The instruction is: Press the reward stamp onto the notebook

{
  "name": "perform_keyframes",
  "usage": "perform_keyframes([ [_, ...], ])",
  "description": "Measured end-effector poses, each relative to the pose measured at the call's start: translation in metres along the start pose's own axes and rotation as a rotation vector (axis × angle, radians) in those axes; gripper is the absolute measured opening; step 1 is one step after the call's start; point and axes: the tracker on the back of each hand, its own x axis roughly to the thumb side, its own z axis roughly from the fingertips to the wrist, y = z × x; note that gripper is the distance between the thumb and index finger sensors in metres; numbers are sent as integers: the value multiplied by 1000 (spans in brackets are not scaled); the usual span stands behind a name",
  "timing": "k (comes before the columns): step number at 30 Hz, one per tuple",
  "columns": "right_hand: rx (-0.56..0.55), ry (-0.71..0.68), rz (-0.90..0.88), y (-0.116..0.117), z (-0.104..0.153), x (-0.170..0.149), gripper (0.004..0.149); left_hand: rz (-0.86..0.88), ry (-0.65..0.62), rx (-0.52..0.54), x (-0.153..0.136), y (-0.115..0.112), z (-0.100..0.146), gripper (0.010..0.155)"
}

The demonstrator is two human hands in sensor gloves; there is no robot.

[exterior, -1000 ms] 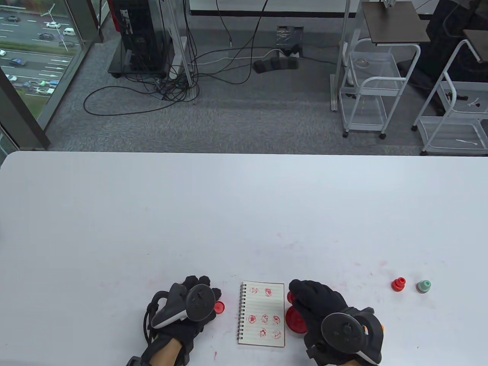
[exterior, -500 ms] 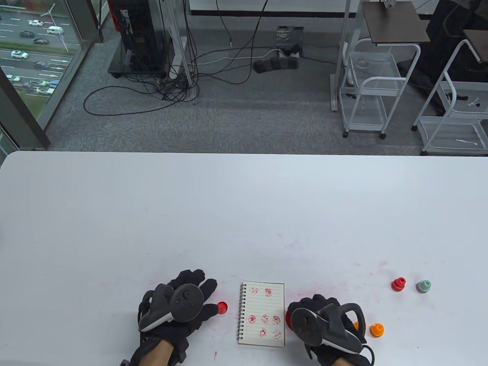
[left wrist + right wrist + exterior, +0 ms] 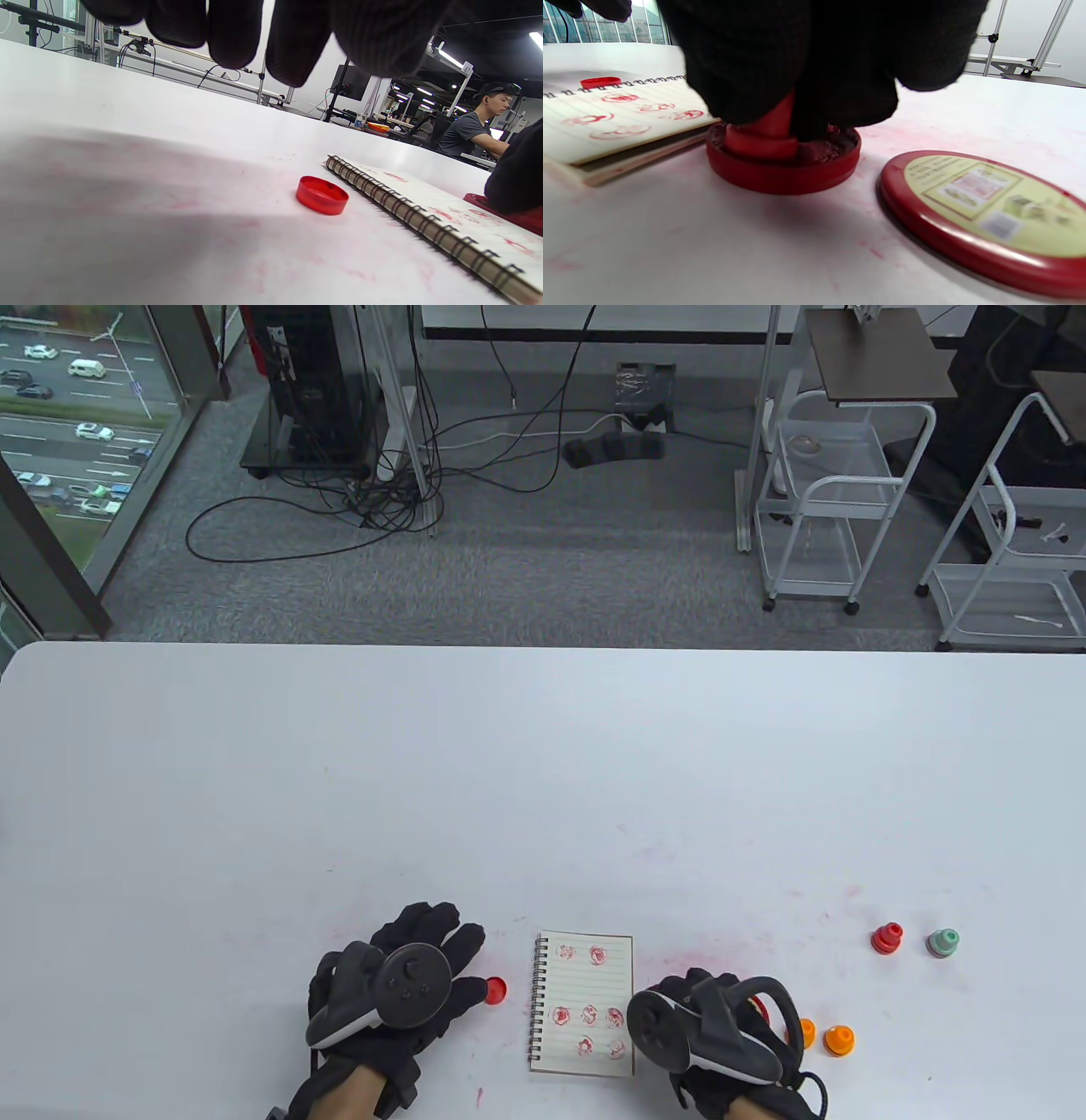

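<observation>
A small spiral notebook [image 3: 585,1005] lies open near the table's front edge, with several red stamp prints on its lined page. Just right of it, my right hand [image 3: 683,993] grips a red stamp [image 3: 768,131], whose base stands in the red ink pad [image 3: 780,173]. In the table view the hand hides both pad and stamp. My left hand [image 3: 424,937] lies left of the notebook with fingers straight and spread, holding nothing. A red cap [image 3: 494,989] sits between that hand and the notebook's spiral [image 3: 424,220].
The ink pad's lid [image 3: 988,212] lies label up beside the pad. Two orange stamps [image 3: 838,1039] stand right of my right hand. A red stamp [image 3: 887,937] and a green stamp [image 3: 943,942] stand farther right. Pink ink smears mark the white table [image 3: 543,780].
My right hand has drawn back toward the front edge and turned, covering the ink pad and uncovering the orange stamps. My left hand has straightened its fingers, leaving the red cap in the open.
</observation>
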Motion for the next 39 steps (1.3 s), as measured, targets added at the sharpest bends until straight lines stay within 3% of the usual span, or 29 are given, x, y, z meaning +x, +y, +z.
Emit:
perform_keyframes([
  [12, 41, 24, -4, -3, -6, -5, 41, 6, -6, 13, -1, 3, 0, 70],
  [14, -20, 47, -28, -10, -4, -7, 42, 1, -5, 13, -1, 4, 1, 70],
  [17, -97, 50, -207, -27, -2, -14, 43, 4, -4, 25, -2, 6, 2, 71],
  [22, -214, -54, -362, -45, -10, -3, 45, -3, -13, 39, -1, 9, 3, 70],
  [29, -189, -151, -240, -31, -40, 35, 45, -7, -18, 44, 0, 10, 4, 71],
  [39, -162, -196, -177, -17, -58, 54, 44, -12, -28, 36, 1, 11, 3, 71],
])
